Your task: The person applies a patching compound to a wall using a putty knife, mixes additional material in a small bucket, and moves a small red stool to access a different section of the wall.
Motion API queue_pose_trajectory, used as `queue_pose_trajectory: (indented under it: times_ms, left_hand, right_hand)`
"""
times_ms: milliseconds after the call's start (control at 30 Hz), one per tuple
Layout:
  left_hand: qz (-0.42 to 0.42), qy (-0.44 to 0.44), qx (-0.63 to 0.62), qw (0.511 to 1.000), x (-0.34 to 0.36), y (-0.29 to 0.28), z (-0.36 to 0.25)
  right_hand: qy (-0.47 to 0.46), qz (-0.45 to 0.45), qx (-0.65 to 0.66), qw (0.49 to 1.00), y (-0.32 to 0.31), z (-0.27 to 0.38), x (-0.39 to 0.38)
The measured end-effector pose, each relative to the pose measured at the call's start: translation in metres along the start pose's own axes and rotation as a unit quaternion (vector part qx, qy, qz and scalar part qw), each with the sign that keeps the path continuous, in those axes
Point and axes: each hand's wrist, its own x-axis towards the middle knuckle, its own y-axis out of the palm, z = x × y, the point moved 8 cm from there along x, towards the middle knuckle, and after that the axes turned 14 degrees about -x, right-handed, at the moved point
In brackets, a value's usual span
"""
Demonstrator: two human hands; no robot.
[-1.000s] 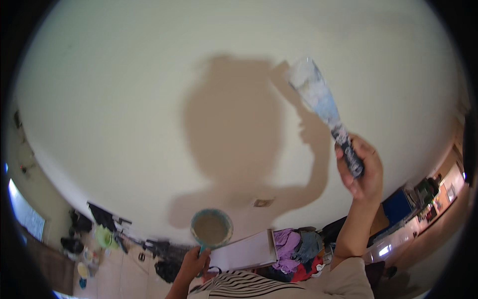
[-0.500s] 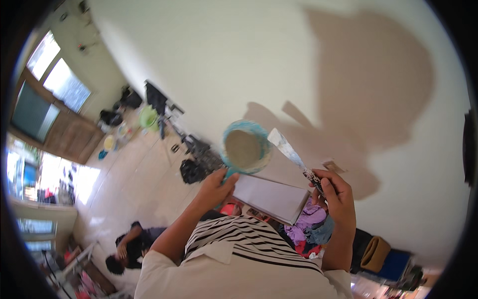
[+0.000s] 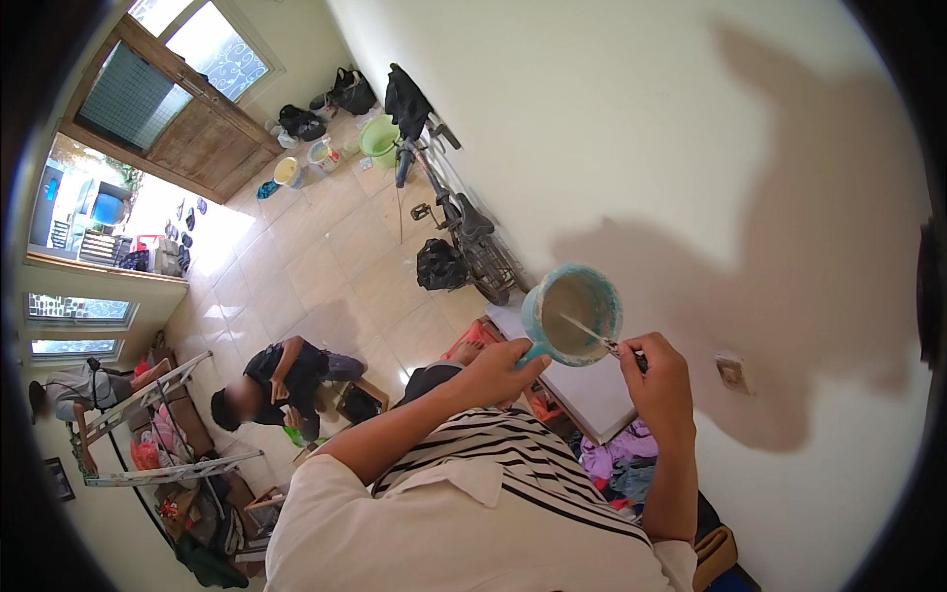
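A smooth pale wall (image 3: pixel 612 128) spreads above and to the right of both hands' fingers, with a broad brown shadow across it. A tiled floor (image 3: pixel 335 247) stretches away left of the left fingers (image 3: pixel 533 368); far beyond them at upper left is a brown wooden door (image 3: pixel 212 148) with a glazed panel. Low and well left of those fingers, an aluminium stepladder (image 3: pixel 168 476) stands near a co-worker (image 3: pixel 286 375) down on the floor. Above the left fingers, a bicycle (image 3: pixel 473 227) is close against the wall. A white flat-topped unit (image 3: pixel 592 395) lies between and beneath the two hands, crumpled clothes (image 3: pixel 623 451) beside it, below the right fingers (image 3: pixel 651 345).

The left fingers wrap the handle of a turquoise dipper (image 3: pixel 534 318) containing grey paste (image 3: pixel 557 331). The right fingers are closed around the grip of a putty knife (image 3: pixel 592 334), its blade edge-on inside the dipper's mouth. Right of them, a small wall plate (image 3: pixel 732 375).
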Motion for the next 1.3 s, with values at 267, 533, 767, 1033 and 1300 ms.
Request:
queue_pose_trajectory:
  times_ms: [267, 533, 767, 1033, 1300]
  left_hand:
    - [0.017, 0.004, 0.084, 0.996, 0.016, -0.020, -0.015]
    - [0.058, -0.025, 0.080, 0.995, 0.036, -0.035, -0.023]
    - [0.095, -0.030, 0.090, 0.991, 0.050, -0.036, -0.004]
    - [0.084, -0.039, 0.117, 0.989, 0.044, -0.030, 0.007]
    - [0.061, -0.053, 0.032, 0.996, 0.033, -0.029, 0.036]
  right_hand:
    - [0.035, -0.017, 0.013, 0.999, 0.025, 0.010, 0.035]
    - [0.090, -0.049, 0.029, 0.994, 0.047, -0.011, 0.052]
    - [0.159, -0.104, 0.050, 0.980, 0.049, -0.036, 0.050]
    - [0.134, -0.115, 0.047, 0.983, 0.067, -0.065, 0.051]
    - [0.136, -0.219, 0.182, 0.949, 0.083, -0.104, 0.015]
